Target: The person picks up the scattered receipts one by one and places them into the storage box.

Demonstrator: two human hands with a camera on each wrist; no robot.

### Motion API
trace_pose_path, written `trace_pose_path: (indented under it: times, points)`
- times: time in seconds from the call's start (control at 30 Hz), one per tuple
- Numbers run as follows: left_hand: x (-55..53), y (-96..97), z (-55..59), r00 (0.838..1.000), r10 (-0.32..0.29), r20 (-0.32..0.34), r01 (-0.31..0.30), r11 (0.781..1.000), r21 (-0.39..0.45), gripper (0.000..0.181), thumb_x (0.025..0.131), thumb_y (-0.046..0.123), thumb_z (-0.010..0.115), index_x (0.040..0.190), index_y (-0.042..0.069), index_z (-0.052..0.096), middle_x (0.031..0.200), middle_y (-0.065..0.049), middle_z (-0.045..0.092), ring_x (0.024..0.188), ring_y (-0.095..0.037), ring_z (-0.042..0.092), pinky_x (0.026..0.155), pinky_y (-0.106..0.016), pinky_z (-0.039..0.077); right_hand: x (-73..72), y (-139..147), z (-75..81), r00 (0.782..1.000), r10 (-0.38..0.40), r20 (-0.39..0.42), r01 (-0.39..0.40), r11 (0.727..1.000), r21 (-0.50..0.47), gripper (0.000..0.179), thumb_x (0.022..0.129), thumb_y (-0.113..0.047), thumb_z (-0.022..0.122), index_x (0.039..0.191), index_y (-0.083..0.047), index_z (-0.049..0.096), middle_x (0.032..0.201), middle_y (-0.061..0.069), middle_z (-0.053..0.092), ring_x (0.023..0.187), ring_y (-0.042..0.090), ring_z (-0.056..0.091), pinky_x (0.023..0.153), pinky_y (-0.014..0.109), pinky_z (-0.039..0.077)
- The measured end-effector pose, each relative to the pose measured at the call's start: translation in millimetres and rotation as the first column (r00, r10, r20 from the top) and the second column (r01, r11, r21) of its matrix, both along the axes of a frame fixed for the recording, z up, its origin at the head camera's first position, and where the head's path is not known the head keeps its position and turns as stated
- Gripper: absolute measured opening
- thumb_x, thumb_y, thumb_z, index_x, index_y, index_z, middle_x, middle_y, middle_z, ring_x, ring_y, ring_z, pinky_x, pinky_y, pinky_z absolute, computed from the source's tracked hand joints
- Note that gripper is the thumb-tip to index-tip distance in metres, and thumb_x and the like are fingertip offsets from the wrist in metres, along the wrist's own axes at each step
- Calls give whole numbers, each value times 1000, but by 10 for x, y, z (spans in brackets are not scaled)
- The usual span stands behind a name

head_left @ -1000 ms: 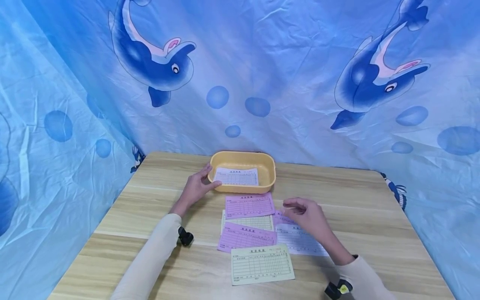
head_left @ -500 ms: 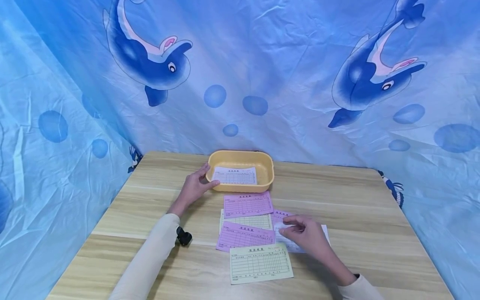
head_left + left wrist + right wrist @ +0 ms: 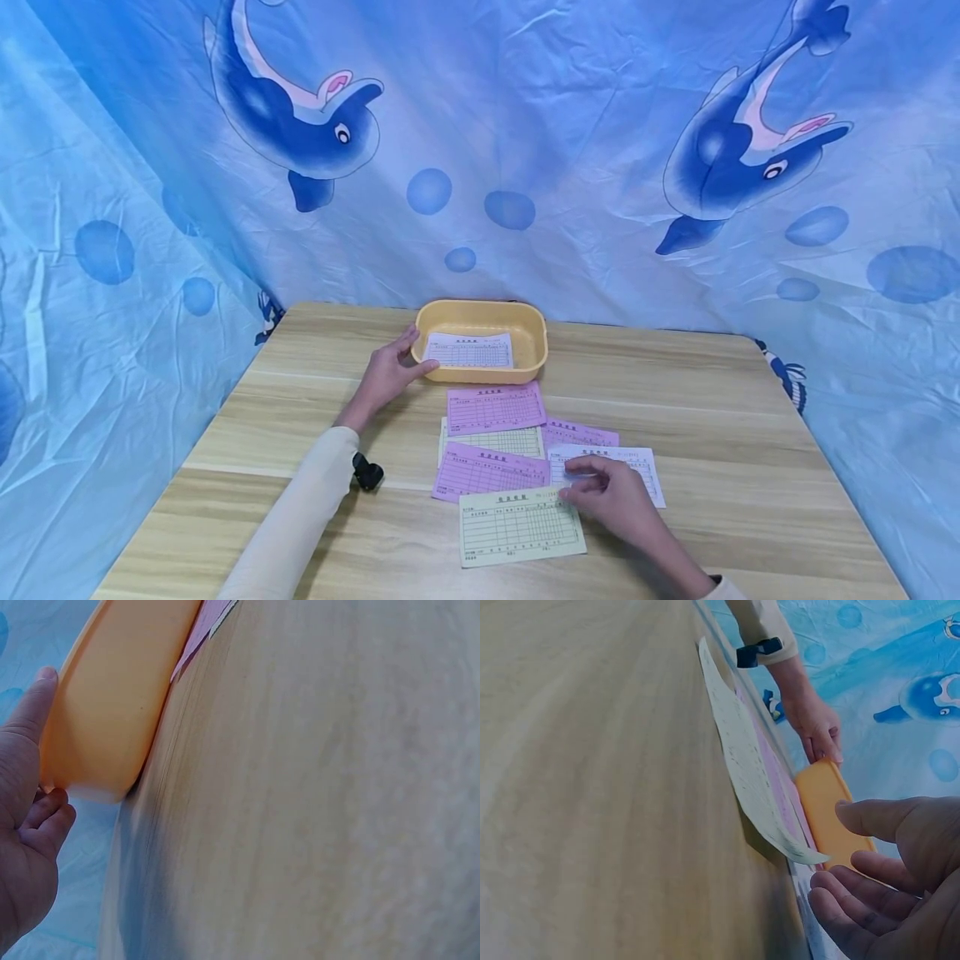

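Observation:
My left hand [image 3: 386, 375] holds the left end of a yellow plastic basket [image 3: 486, 377], thumb at its front rim and fingers round the end. Inside lies a white printed form slip [image 3: 468, 352]. My right hand [image 3: 615, 500] is over the right edge of the nearest pale green slip [image 3: 517, 533], overlapping a white slip [image 3: 641, 471] behind it. In the right wrist view the thumb and fingers [image 3: 855, 900] are spread apart, and the green slip's near end [image 3: 795, 851] curves up close to the fingertips.
Purple slips [image 3: 498, 408] and another pale green slip [image 3: 517, 442] overlap between the basket and the nearest slip. A further purple slip [image 3: 588, 433] lies partly under the white one. A blue dolphin-print curtain [image 3: 600, 167] hangs behind the wooden table [image 3: 720, 400].
My right hand has come nearer, from over the right purple slip across the white slip to the near green slip's edge. My left hand stays on the basket.

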State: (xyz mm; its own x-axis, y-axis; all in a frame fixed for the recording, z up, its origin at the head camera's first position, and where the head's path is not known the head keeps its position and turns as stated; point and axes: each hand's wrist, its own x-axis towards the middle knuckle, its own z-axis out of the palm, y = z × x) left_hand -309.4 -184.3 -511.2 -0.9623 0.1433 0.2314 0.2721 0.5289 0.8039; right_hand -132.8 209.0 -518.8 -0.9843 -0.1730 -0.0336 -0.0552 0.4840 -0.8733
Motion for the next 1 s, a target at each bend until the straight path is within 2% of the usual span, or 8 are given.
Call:
trace_pose_path:
  times: [0.1, 0.37, 0.7, 1.0]
  points:
    - [3, -1, -2, 1000, 1, 1, -1, 1000, 6, 97, 83, 54, 81, 153, 0, 40, 164, -10, 31, 150, -28, 35, 119, -43, 38, 23, -1, -29, 1000, 13, 0, -13, 1000, -2, 43, 76, -19, 90, 114, -4, 74, 84, 0, 74, 74, 11, 71, 67, 23, 61]
    - [6, -3, 2, 1000, 3, 6, -3, 1000, 1, 95, 85, 52, 80, 153, 0, 41, 164, -9, 31, 150, -25, 35, 119, -40, 39, 57, -22, -75, 1000, 4, 10, -4, 999, -32, 49, 73, -11, 91, 117, -4, 72, 101, 6, 75, 77, 11, 70, 70, 24, 62]
    - [5, -7, 6, 1000, 0, -1, 0, 1000, 0, 96, 84, 54, 80, 153, 1, 40, 164, -10, 32, 150, -28, 35, 119, -43, 38, 84, -50, -75, 1000, 28, -14, -28, 1000, -8, 50, 70, -7, 92, 116, -2, 72, 94, 5, 71, 71, 8, 66, 65, 22, 60]
    - [17, 1, 22, 1000, -2, 8, 2, 1000, 10, 96, 84, 53, 80, 153, 0, 41, 164, -10, 32, 150, -26, 35, 119, -41, 38, 79, -33, -71, 998, 66, 20, -66, 998, -14, 36, 75, -7, 88, 107, -1, 73, 81, -1, 66, 68, 5, 59, 62, 20, 56]
